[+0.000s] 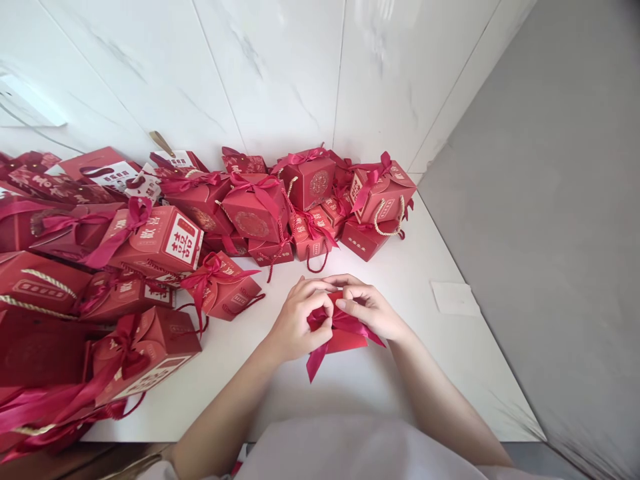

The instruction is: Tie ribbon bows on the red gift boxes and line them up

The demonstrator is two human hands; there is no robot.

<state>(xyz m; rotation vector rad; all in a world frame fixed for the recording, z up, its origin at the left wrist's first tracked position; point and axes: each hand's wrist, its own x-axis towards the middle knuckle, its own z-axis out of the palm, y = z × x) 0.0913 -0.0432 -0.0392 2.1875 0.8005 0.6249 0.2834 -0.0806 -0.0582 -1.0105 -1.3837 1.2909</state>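
A small red gift box [345, 343] stands on the white tabletop in front of me, mostly covered by my two hands. A dark pink satin ribbon [316, 363] lies across its top, one tail hanging down towards me and another out to the right. My left hand [306, 317] pinches the ribbon on the left side of the box, thumb and forefinger curled together. From the right, my right hand [373, 310] bends over the box top, its thumb and fingers closed on the ribbon. The far side of the box is hidden behind my fingers.
Many red gift boxes [255, 210] with ribbons and cord handles are piled along the left and back of the white table [415, 380]. One ribboned box [225, 287] stands left of my hands. A white wall plate or card [455, 298] lies at the right edge, beside a grey surface.
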